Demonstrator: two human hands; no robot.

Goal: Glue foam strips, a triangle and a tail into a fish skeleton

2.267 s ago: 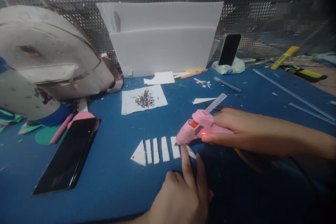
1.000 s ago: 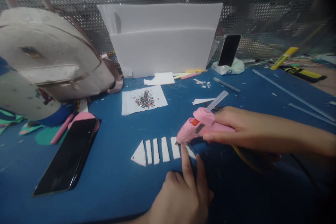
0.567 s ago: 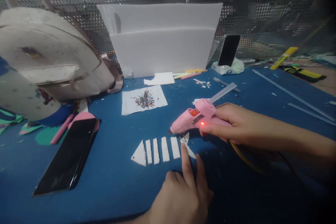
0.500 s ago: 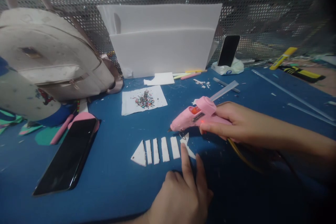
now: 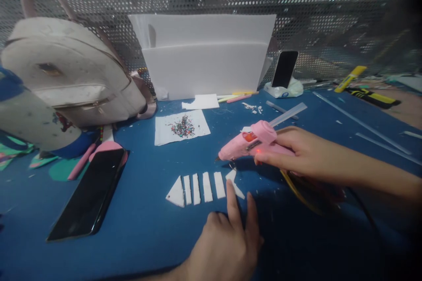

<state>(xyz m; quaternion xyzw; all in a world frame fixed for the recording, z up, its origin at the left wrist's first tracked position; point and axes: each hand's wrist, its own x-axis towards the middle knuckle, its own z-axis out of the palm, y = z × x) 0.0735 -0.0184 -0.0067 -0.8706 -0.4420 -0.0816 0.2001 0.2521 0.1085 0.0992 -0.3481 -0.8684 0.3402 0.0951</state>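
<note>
A pink glue gun [image 5: 249,142] with a clear glue stick [image 5: 288,114] in its back is gripped by my right hand [image 5: 290,151], its nozzle pointing left above the blue table. Beneath it, several white pieces lie in a row like a fish: a triangular head [image 5: 176,192], narrow strips [image 5: 207,187] and a forked tail [image 5: 235,184]. The index fingertip of my left hand [image 5: 227,237] touches the tail; its middle finger is stretched out beside it, and the other fingers are curled.
Colourful scraps lie on a white sheet [image 5: 198,128]. A black phone [image 5: 87,193] is at the left, near a bottle [image 5: 36,118] and backpack [image 5: 72,66]. White boards [image 5: 207,68] stand behind. A small phone [image 5: 285,69] and a yellow cutter [image 5: 351,78] are at back right.
The glue gun in my right hand has moved slightly right, away from the strips. My left fingertip stays on the tail. The camera view has shifted a little.
</note>
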